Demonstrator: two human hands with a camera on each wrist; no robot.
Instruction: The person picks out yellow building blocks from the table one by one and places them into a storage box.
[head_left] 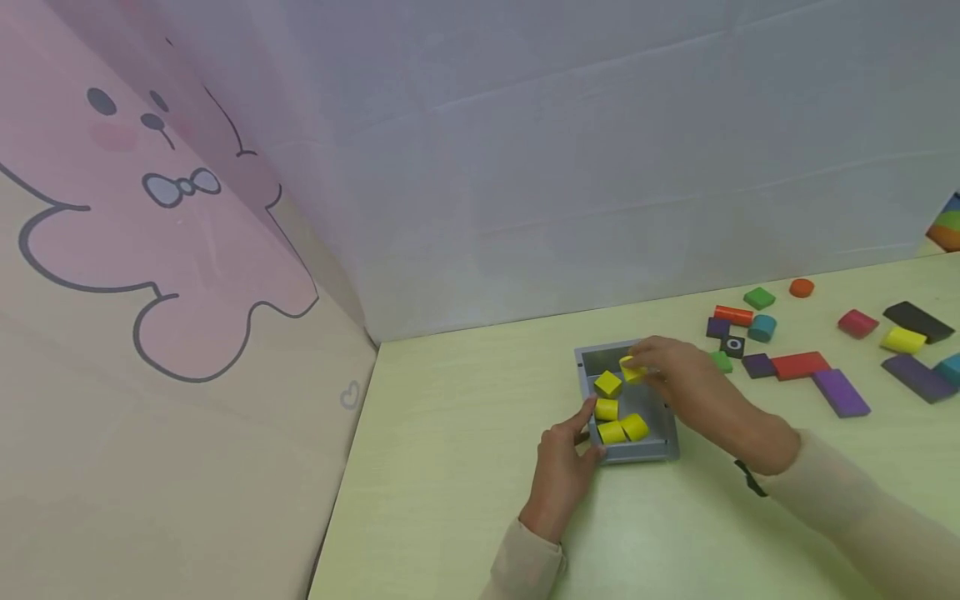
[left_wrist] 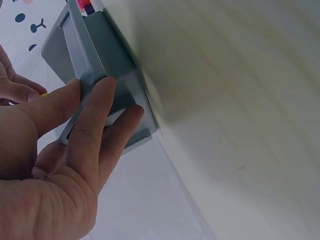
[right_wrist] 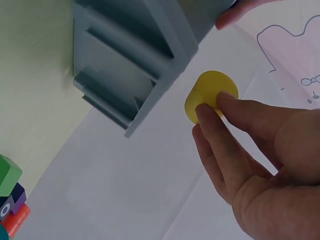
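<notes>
A grey rectangular tray (head_left: 637, 452) stands on the table, with several yellow blocks inside. Among them are a yellow cube (head_left: 608, 384) and a short yellow cylinder (head_left: 607, 409). My left hand (head_left: 561, 467) grips the tray's left side; in the left wrist view its thumb and fingers (left_wrist: 90, 120) pinch the rim. Over the tray's far right part, my right hand (head_left: 690, 387) holds another yellow cylinder (right_wrist: 207, 92) between thumb and fingertips. The right wrist view shows that cylinder above rim height. Part of the tray's right side is hidden behind this hand.
Right of the tray lie scattered coloured blocks, among them a red rectangle (head_left: 800, 365), a purple rectangle (head_left: 842, 392), a teal cylinder (head_left: 762, 327) and a yellow cylinder (head_left: 903, 340). A pale curtain (head_left: 525, 167) borders the table's far edge; a bear-print cloth (head_left: 225, 450) hangs at left.
</notes>
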